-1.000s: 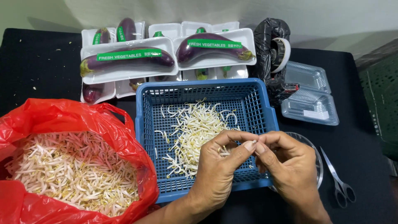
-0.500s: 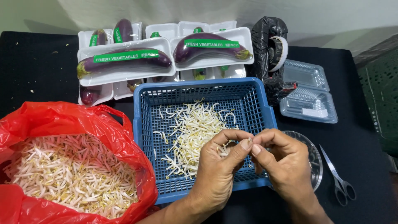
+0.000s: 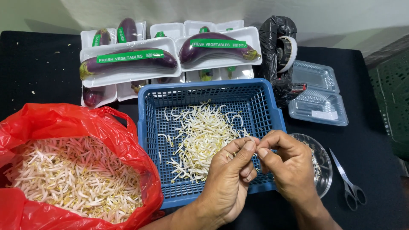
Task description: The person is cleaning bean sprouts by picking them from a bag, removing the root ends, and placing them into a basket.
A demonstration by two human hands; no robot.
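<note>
Head view: low centre-right of the frame, left hand and right hand meet fingertip to fingertip, pinching one bean sprout over the blue basket, its sprout heap lying just up-left, nearer the left hand.

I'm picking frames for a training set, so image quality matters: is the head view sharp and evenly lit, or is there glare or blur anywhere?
Head view: light is soft and even, with only faint shadows; the left hand, right hand and blue basket look sharp, with no motion blur; mild glare shows on the red bag and the clear plastic trays; the black tabletop loses detail in darkness.
</note>
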